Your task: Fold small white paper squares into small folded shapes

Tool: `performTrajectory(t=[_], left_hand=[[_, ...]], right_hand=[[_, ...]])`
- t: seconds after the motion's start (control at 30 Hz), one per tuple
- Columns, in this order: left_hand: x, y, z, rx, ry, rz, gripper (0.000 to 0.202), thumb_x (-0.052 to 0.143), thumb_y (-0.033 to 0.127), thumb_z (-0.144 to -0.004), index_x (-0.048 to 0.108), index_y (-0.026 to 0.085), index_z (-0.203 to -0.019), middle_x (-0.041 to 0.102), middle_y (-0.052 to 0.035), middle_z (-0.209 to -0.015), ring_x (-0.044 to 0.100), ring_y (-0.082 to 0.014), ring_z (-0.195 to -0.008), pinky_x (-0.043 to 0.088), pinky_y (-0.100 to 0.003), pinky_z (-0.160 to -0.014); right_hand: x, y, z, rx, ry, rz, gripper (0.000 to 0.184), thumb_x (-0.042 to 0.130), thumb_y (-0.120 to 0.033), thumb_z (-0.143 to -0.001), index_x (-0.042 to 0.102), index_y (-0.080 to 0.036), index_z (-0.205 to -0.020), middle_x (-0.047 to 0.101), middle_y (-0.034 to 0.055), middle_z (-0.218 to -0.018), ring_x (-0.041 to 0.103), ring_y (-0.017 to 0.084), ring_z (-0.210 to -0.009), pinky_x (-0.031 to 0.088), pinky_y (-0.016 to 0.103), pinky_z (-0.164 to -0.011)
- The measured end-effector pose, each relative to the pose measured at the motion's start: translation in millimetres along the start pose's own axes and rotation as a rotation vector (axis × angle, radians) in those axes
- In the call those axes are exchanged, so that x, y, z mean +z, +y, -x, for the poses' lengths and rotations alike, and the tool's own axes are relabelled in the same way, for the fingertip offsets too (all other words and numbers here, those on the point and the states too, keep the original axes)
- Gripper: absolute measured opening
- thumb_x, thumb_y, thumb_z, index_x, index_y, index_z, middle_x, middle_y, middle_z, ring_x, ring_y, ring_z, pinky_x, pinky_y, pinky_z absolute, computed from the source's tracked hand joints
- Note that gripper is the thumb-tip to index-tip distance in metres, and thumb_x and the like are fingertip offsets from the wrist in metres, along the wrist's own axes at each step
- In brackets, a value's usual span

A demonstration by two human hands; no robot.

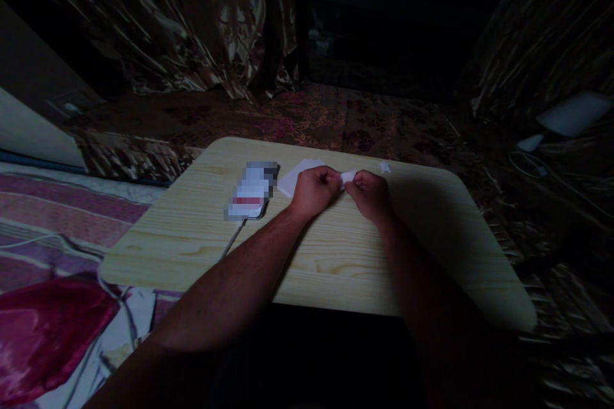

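Both of my hands rest near the far middle of a light wooden table. My left hand and my right hand are closed, fingertips pinched together on a small white piece of paper held between them. A larger white sheet lies flat on the table just behind my left hand. A tiny white scrap sits beyond my right hand near the table's far edge.
A phone lies left of my hands with a cable running to the table's front edge. Patterned bedding surrounds the table. A red cloth lies at lower left. A white device and cords sit at far right. The room is dark.
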State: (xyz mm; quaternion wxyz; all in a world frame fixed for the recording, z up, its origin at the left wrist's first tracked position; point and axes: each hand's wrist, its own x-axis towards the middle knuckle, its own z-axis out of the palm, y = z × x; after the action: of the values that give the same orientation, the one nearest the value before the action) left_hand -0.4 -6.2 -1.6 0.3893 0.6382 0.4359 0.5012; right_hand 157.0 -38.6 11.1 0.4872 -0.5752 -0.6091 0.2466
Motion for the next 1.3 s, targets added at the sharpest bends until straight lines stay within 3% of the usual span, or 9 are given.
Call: performTrajectory(t=[0.4,0.67,1.3], left_hand=[[1.9,2,-1,-0.1,-0.029,0.154,0.021,0.074,0.029,-0.073,0.076,0.014,-0.087,0.075,-0.005,-0.073,0.064,-0.0142,-0.059,0.048,-0.025,-0.055],[2.6,5,-1,-0.154,-0.065,0.247,0.025,0.08,0.031,-0.068,0.075,0.013,-0.086,0.075,-0.0047,-0.069,0.061,-0.0126,-0.054,0.044,-0.024,-0.052],[3.2,-2,-3,-0.101,-0.042,0.271,0.02,0.079,0.032,-0.07,0.076,0.015,-0.08,0.074,-0.0032,-0.07,0.061,-0.0119,-0.057,0.047,-0.025,-0.056]], right_hand=[[-5,-6,0,0.071,-0.044,-0.023,0.018,0.066,-0.033,-0.074,0.06,-0.022,-0.062,0.06,-0.0025,-0.052,0.052,0.014,-0.049,0.037,0.026,-0.05],[-5,-9,0,0.116,-0.083,-0.078,0.009,0.065,-0.03,-0.074,0.06,-0.022,-0.074,0.071,-0.0004,-0.062,0.062,0.015,-0.049,0.044,0.025,-0.048],[-2,-4,-1,0.129,-0.099,-0.089,0.015,0.066,-0.033,-0.074,0.068,-0.018,-0.079,0.075,0.0029,-0.068,0.064,0.014,-0.051,0.043,0.022,-0.046]])
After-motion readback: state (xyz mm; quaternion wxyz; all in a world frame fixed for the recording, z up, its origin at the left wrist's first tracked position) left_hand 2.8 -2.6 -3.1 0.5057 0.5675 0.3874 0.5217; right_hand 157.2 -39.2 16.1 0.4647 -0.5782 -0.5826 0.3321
